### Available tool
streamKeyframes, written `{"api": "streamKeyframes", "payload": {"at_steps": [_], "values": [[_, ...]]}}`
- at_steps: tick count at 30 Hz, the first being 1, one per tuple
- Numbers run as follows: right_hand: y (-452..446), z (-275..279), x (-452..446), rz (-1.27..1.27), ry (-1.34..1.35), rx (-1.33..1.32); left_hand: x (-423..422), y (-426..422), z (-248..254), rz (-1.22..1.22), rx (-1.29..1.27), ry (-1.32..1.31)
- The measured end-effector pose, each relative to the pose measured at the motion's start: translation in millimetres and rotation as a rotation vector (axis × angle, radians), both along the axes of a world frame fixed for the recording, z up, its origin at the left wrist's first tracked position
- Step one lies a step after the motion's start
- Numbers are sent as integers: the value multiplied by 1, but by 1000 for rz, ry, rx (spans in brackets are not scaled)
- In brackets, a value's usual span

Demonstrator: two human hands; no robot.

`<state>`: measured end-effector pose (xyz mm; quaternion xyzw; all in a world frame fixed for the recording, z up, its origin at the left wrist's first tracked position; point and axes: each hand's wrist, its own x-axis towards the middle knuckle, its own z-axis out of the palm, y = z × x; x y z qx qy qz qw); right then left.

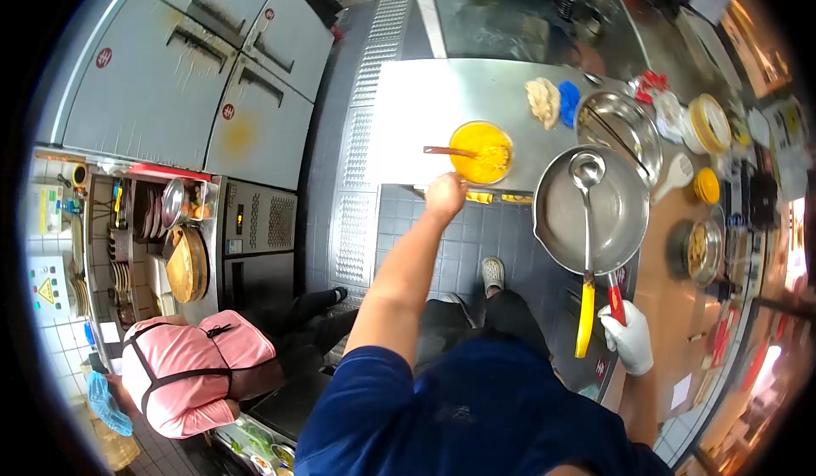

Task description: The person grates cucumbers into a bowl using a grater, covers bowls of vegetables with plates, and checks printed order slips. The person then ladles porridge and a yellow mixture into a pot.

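My left hand [446, 195] is closed at the near rim of a round bowl [507, 172] at the front edge of the steel table. Yellow liquid with lumps fills the bowl, and a brown-handled utensil [450, 150] lies across its left side. My right hand [627, 337], in a white glove, is wrapped round the red handle of a wide grey frying pan [552, 212]. A steel ladle [586, 221] with a yellow handle rests in the pan, its bowl near the far side and its handle sticking out beside the red one.
Behind the pan stands a steel basin [633, 119] with dark sticks across it. A beige cloth [542, 102] and a blue cloth [568, 104] lie on the steel table [416, 102]. At the lower left a person in pink [204, 365] bends over a counter. Steel cabinets [153, 76] line the left.
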<state>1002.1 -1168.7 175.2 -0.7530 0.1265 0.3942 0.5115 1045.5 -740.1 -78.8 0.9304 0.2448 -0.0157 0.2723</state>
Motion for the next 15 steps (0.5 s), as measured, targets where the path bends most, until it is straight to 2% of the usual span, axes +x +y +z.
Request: {"api": "streamKeyframes", "payload": {"at_steps": [3,5,7,9,10,11,13,15], "values": [[42,2,29,40,-14,-8,48,19,-50,-50,-51,-57],[78,7,43,57,-41,-15,73,17,-56,-11,-141,-47],[112,6,54,41,-12,36,70,20,-24,-125,-157,-188],[156,8,62,75,-41,42,66,39,-5,-130,-232,-68],[179,9,65,70,-55,40,54,51,15,-143,-256,-101],[206,11,66,76,-68,45,36,69,32,-146,-272,-135],[265,7,65,98,-64,73,-11,120,38,-155,-252,-205],[322,-9,62,127,-58,133,-68,193,40,-120,-246,-169]]}}
